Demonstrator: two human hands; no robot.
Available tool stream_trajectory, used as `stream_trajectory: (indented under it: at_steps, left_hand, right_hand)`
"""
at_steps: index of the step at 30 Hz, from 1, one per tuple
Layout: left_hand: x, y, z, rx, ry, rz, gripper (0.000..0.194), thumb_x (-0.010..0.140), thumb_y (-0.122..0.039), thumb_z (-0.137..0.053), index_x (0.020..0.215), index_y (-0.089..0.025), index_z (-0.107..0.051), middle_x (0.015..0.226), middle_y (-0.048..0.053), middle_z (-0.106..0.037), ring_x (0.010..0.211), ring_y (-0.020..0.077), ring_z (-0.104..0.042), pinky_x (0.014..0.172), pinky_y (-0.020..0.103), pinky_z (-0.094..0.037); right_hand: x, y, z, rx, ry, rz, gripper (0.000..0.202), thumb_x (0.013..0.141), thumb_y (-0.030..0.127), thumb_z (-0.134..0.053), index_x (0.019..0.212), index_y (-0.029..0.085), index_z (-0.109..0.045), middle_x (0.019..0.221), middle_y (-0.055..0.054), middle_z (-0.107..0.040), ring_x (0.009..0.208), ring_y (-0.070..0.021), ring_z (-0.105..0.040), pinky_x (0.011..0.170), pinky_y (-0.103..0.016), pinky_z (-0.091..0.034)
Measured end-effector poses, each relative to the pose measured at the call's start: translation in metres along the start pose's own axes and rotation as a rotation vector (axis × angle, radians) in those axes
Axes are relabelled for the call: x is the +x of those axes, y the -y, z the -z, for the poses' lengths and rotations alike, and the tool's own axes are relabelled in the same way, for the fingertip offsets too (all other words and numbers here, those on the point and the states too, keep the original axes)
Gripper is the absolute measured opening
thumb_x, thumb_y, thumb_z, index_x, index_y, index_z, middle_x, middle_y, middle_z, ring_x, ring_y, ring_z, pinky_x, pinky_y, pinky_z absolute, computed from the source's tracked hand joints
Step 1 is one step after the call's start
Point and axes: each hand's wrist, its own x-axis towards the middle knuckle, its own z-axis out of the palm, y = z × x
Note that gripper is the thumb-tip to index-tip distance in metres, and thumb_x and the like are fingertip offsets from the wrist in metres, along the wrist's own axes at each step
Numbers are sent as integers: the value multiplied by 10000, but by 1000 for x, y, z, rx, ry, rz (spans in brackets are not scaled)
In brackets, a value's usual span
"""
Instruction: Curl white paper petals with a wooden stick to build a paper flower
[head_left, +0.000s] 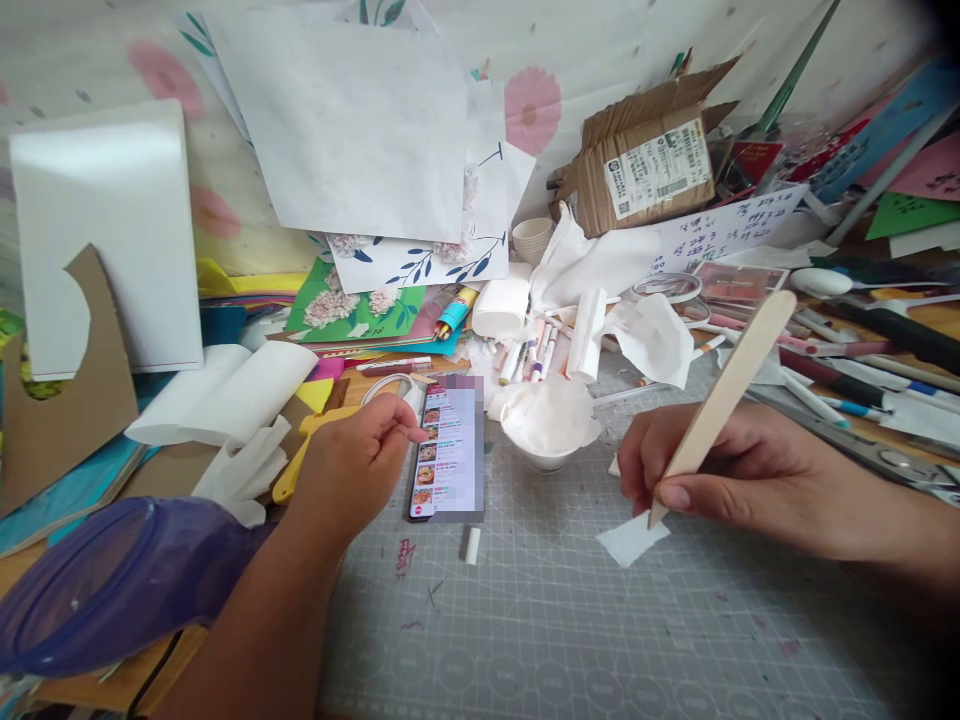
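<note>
My right hand (pixel 697 470) grips a flat wooden stick (pixel 731 400), its lower end at a small white paper piece (pixel 632 540) by the mat. At the phone (pixel 442 450) is my left hand (pixel 367 450), its fingers curled with one fingertip at the screen's left edge; nothing shows in it. The lit screen shows a list with small food pictures, partly blurred out. Between the hands stands a small white bowl (pixel 550 430) with crumpled white paper in it. A short white cylinder (pixel 472 546) lies below the phone.
A grey cutting mat (pixel 495 620) covers the table. Markers (pixel 529 355), tissue and a white roll (pixel 589 335) lie behind the bowl. A cardboard box (pixel 637 160) stands at the back right. Purple plastic (pixel 112 580) and rolled white paper (pixel 225 390) are at left.
</note>
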Motion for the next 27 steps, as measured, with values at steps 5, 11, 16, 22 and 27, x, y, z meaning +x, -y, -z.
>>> stream_trajectory:
  at_steps: [5,11,16,22,27]
  left_hand:
    - [1,-1,-1,10,55,-13,199,824,-269,-435,763,-260,-624,663,-38,-700,585,186,-577,619,317,-393]
    - [0,-4,-1,-6,260,-122,202,859,-230,-392,790,-249,-581,848,-45,-776,711,188,-659,653,312,-406]
    - [1,-4,-3,35,269,-119,203,887,-253,-381,802,-248,-564,881,-36,-781,750,203,-666,668,323,-401]
    - [2,-2,-5,55,245,-100,245,897,-280,-380,841,-255,-617,851,-34,-762,745,206,-660,661,317,-399]
    - [3,-2,-5,64,227,-99,262,899,-264,-372,871,-256,-633,864,-31,-761,771,215,-665,669,318,-398]
  right_hand:
    - [0,1,1,-7,0,11,216,919,355,-650,777,194,-673,766,-44,-676,703,-178,-650,645,-284,-541]
    - [-1,0,0,-23,16,11,203,932,342,-635,794,197,-669,781,-42,-675,703,-168,-644,642,-278,-535]
    - [0,0,0,-34,14,13,198,929,347,-638,801,200,-669,796,-46,-678,721,-179,-654,652,-288,-542]
    - [0,0,0,-31,27,25,188,938,338,-629,808,205,-659,799,-37,-672,734,-172,-650,670,-284,-540]
    - [-2,-1,0,-40,47,25,191,951,339,-612,816,208,-644,816,-34,-666,754,-172,-645,676,-289,-530]
